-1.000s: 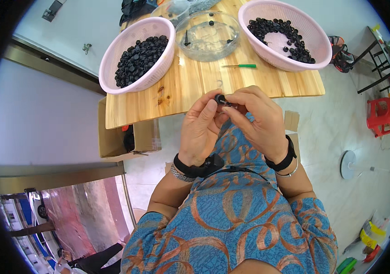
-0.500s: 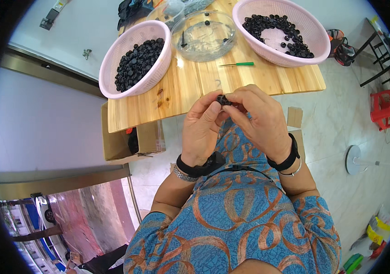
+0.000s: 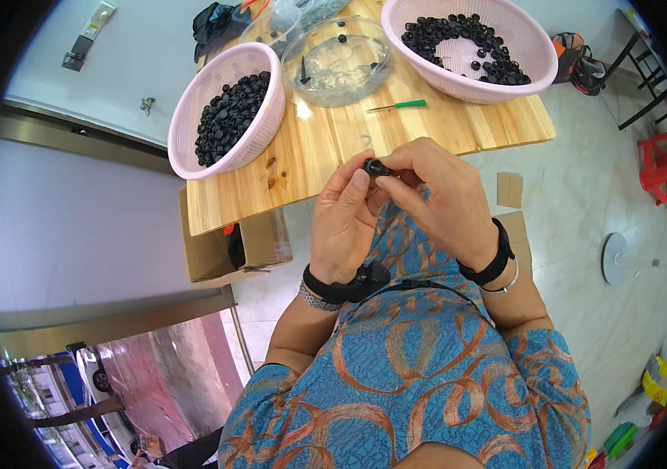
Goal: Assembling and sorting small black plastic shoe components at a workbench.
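Note:
Between my two hands, just in front of the table's near edge, is a small round black plastic part (image 3: 375,166). My left hand (image 3: 343,215) pinches it with thumb and fingertips from the left. From the right, my right hand (image 3: 439,199) grips it between thumb and forefinger; its fingers partly cover it. Similar black parts (image 3: 232,117) fill the left pink basket (image 3: 268,125). More black pieces (image 3: 505,72) lie around the inside of the right pink basket (image 3: 532,82). A thin pick-like tool with a green handle (image 3: 410,104) rests on the table between the baskets.
The wooden table (image 3: 325,141) also bears a clear round tray (image 3: 333,94) with a few black pieces. Below its left side stands an open cardboard box (image 3: 259,242). A red stool (image 3: 664,168) and a round white base (image 3: 615,258) are on the floor at right.
The black part has turned a little in my fingers, its round face now showing more. Both hands keep their hold. The whole view has tilted slightly.

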{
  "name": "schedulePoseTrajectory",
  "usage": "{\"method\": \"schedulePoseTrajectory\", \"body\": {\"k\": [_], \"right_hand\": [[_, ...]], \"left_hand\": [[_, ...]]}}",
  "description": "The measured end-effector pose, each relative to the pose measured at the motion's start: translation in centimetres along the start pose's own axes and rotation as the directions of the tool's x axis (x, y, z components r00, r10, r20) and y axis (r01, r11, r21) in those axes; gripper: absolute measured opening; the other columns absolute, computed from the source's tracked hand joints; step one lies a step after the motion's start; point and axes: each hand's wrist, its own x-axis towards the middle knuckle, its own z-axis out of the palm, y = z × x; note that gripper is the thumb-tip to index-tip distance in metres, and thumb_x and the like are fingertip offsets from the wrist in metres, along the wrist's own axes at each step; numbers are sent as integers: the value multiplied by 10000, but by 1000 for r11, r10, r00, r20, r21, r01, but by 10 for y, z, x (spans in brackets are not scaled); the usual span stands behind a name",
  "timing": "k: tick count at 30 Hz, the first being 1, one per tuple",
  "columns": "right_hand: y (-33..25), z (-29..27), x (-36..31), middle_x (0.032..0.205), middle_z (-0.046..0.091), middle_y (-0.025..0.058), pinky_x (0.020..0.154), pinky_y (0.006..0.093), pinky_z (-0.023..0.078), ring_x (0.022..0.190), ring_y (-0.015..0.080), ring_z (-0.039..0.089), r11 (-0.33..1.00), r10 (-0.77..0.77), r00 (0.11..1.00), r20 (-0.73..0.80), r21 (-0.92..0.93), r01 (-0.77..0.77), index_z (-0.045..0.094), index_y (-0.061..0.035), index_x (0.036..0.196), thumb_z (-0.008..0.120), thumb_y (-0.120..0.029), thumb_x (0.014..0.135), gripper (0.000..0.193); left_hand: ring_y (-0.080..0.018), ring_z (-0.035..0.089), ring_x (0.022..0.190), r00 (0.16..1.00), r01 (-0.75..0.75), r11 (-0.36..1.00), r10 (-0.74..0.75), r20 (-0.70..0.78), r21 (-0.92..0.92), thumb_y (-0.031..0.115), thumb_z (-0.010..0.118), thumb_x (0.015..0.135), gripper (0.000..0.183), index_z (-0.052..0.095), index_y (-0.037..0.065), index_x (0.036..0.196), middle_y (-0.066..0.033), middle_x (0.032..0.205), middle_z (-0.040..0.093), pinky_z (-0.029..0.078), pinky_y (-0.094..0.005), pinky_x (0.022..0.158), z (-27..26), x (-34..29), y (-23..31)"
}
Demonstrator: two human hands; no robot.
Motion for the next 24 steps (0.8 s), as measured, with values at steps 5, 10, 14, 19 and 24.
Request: {"method": "schedulePoseTrajectory", "body": {"k": [5,10,14,19,24], "right_hand": [[2,-2,0,757,551,123,587,355,453,683,297,569,1000,-28,1000,-8,1,28,549,-13,825,634,-46,721,138],[3,-3,-1,750,548,120,587,357,451,681,297,566,1000,7,1000,-8,-8,-7,551,-19,817,627,-71,733,125],[2,-4,-2,748,546,120,586,358,451,678,296,566,999,19,1000,-4,-44,-19,550,-24,815,627,-81,736,124],[2,-6,-3,755,547,119,590,362,452,688,297,568,999,21,1000,-7,-38,-21,547,-27,820,622,-86,745,122],[0,-10,-4,763,545,118,595,362,450,693,298,564,998,-14,1000,-12,-61,14,546,-23,822,616,-82,753,115]], "left_hand": [[-172,577,949,1000,1,1000,-1,9,-20,86,493,899,271,505,-12,1152,-113,1049,586,486,-289,840,-1,1,-3],[-176,577,951,1000,-9,1000,10,21,-12,72,494,896,270,502,-14,1152,-114,1058,580,487,-287,840,-1,2,-5],[-179,574,964,999,-24,1000,24,38,1,57,490,895,266,503,-10,1152,-118,1066,579,487,-292,847,-1,1,-6],[-180,570,976,999,-29,999,28,44,40,43,488,892,263,510,0,1151,-120,1082,576,485,-301,856,0,2,-7],[-187,567,990,997,-55,996,50,65,71,33,489,889,261,517,0,1146,-127,1098,572,484,-308,860,-2,2,-8]]}}
